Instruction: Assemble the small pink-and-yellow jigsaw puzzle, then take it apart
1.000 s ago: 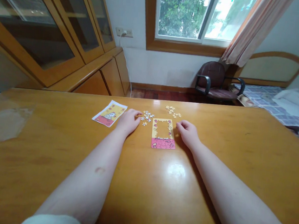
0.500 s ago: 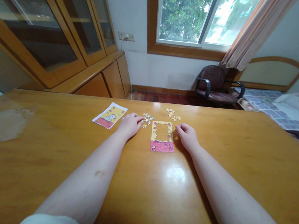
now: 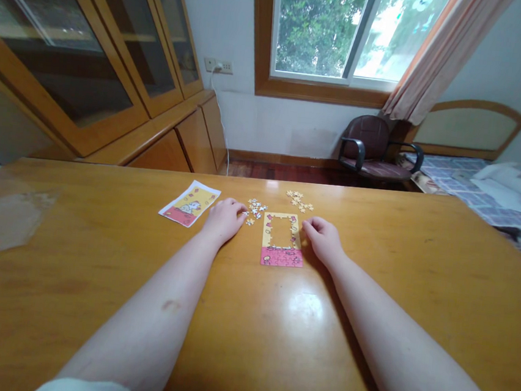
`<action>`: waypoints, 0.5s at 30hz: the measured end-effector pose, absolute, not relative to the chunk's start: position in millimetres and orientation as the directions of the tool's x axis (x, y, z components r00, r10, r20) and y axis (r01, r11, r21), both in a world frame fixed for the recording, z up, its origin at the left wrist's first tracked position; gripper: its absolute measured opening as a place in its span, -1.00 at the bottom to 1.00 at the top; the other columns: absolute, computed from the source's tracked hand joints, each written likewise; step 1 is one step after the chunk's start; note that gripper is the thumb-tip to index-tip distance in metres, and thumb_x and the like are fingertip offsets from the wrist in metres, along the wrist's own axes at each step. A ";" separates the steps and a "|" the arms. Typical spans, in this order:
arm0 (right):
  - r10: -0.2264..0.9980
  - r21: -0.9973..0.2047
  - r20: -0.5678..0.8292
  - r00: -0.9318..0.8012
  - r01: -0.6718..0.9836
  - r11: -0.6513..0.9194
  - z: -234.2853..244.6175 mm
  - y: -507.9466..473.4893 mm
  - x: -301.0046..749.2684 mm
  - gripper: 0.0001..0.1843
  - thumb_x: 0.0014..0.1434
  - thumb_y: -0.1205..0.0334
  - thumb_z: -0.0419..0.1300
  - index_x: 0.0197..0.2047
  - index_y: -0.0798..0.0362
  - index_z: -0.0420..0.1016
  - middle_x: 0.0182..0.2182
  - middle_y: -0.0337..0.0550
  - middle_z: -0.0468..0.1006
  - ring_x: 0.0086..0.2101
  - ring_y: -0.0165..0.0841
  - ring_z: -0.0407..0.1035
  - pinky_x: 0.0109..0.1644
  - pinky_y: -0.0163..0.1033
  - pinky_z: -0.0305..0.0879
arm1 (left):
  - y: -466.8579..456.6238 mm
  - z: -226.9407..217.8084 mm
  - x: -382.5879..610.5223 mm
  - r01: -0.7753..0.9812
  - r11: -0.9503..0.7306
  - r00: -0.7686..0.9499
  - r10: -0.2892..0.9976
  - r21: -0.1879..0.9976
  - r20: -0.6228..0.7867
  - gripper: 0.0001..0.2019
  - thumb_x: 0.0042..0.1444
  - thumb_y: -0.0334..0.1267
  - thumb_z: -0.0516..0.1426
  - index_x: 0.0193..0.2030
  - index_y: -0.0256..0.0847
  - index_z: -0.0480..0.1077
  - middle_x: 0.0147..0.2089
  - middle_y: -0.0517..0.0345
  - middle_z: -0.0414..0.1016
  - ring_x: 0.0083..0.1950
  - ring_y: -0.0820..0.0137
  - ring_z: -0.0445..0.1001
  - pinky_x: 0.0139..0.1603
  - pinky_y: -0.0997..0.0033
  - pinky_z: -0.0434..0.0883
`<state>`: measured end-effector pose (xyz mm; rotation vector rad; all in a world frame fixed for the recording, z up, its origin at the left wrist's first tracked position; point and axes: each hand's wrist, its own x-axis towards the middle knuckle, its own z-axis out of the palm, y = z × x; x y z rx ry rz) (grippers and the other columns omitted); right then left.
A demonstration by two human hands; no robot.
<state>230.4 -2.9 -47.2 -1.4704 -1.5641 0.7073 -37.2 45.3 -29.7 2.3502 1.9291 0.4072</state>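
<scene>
Left hand (image 3: 226, 218): finger undersides hidden; whatever lies beneath cannot be made out.
Right hand (image 3: 323, 235): curled fingers hide the palm; anything pinched is too small to tell.
White pieces (image 3: 255, 209), just right of the left hand: prints too small to tell.
Sleeves (image 3: 87, 390), behind both hands: cut off by the bottom edge.
Curtain (image 3: 443, 65), well beyond the right hand: cut off on top.

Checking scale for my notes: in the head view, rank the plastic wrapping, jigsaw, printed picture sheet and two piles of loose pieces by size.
1. Clear plastic wrapping
2. Partly assembled jigsaw, by outer outline
3. Printed picture sheet
4. Left loose-piece pile and right loose-piece pile: too alike to rank
</scene>
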 end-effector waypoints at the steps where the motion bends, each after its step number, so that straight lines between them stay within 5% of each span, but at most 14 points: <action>1: 0.978 -0.858 0.201 0.059 0.492 0.147 -47.2 -2.9 230.4 -0.64 0.11 0.00 0.08 -0.58 0.05 0.26 -0.63 -0.32 0.24 -0.51 -0.41 0.17 -0.39 -0.31 0.06 | 46.1 -30.0 -37.4 0.954 -0.193 0.158 0.974 0.227 0.162 -0.75 0.15 -0.15 0.08 -0.13 -0.14 0.51 -0.03 0.01 0.47 0.04 0.17 0.40 0.11 0.21 0.30; 8: 0.974 -0.839 0.223 0.047 0.518 0.167 -43.5 -4.7 229.0 -0.65 0.13 0.01 0.07 -0.57 0.05 0.29 -0.64 -0.31 0.29 -0.51 -0.41 0.21 -0.40 -0.31 0.10 | 43.3 -22.0 -34.0 0.851 -0.196 0.116 0.975 0.487 0.188 -0.90 0.11 -0.28 0.12 -0.26 -0.18 0.45 -0.21 0.06 0.54 -0.17 0.27 0.47 -0.09 0.28 0.38; 15: 0.891 -0.607 0.420 -0.170 0.678 0.415 -38.5 -16.6 216.9 -0.84 0.15 0.16 0.16 -0.29 0.05 0.50 -0.42 -0.17 0.50 -0.43 -0.38 0.32 -0.29 -0.28 0.25 | 22.8 -14.2 0.8 0.394 -0.154 0.156 0.983 0.906 0.100 -0.89 0.01 -0.35 0.21 -0.27 -0.24 0.48 -0.27 0.10 0.57 -0.23 0.36 0.51 -0.09 0.31 0.43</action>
